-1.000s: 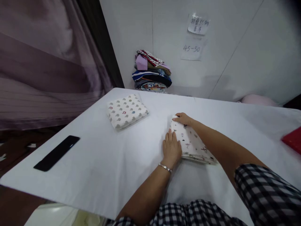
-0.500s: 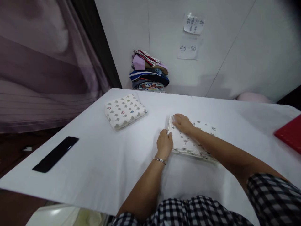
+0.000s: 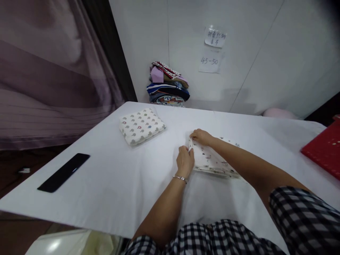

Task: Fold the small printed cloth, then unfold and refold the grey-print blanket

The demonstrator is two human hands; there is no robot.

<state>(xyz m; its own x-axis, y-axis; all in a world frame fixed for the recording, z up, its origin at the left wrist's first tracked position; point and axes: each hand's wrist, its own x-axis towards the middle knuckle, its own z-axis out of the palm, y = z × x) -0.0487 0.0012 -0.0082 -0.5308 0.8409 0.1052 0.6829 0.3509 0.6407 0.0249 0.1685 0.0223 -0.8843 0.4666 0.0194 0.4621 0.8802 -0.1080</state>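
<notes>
Folded white fabric cloth with small scattered plant-like prints (image 3: pixel 208 160): lies in layers on the long white-covered bench (image 3: pixel 127 198), right of centre in front of you.
Your bare right hand (image 3: pixel 202 137): here is the newest change — half a second ago it lay across the top of the cloth; now it is at the far left corner, fingers closed in a pinch on the layers.
Your bare left hand (image 3: pixel 185 162): a second ago its fingers were outstretched at the left edge; now they are curled and appear to grip that edge nearer you. How many layers they hold you cannot tell from here.
Left edge: with both hands on it, it seems better controlled than under a flat palm — whether the layers line up is too small to judge.
Thick folded white cloth with grey mushroom-like prints (image 3: pixel 142 126): sits left of your hands, well apart, unmoved on the bench.
Flat black oblong slab (image 3: pixel 64 173): lies farther left, near the bench's side edge.
Bright red flat item (image 3: pixel 324 148): on the far right, partly cut off by the view.
Untidy stack of multicoloured folded fabrics (image 3: pixel 168 85): beyond the bench, against the pale wall (image 3: pixel 191 32).
</notes>
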